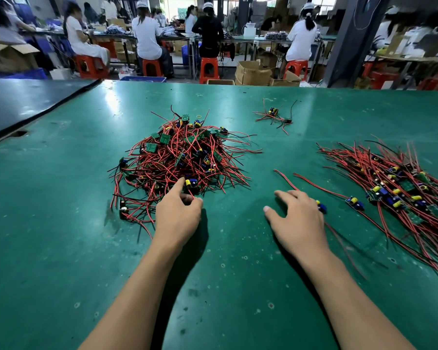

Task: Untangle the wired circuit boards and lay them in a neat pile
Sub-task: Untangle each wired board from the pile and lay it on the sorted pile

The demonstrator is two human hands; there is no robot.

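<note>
A big green surface (61, 223) holds lots of little circuit boards with red and black wires. In the middle sits a tangled heap (182, 157), with wires sticking out every way and green boards mixed in. The left hand (178, 213) reaches to the near edge of the heap. Its pointing finger is stretched out and its thumb is tucked close, and together they pinch a small board (191, 184) with yellow and blue parts, which is still in the heap. The right hand (299, 221) lies flat on the surface, fingers spread, well apart from the heap. It presses on another board (321, 207), and only a blue and yellow bit peeks out past its fingers. That board's red wires (286, 179) stick out beyond the fingertips. To the right lies the neat pile (402, 195), where boards lie side by side and their wires all run the same way. One single board (355, 202) lies just beside the pile, between it and the right hand. Far back on the surface is a small bunch (273, 114) of a few boards and wires. Beyond the surface, people (147, 34) sit on red stools (209, 69) at long tables, and cardboard boxes (253, 74) stand on the floor.
</note>
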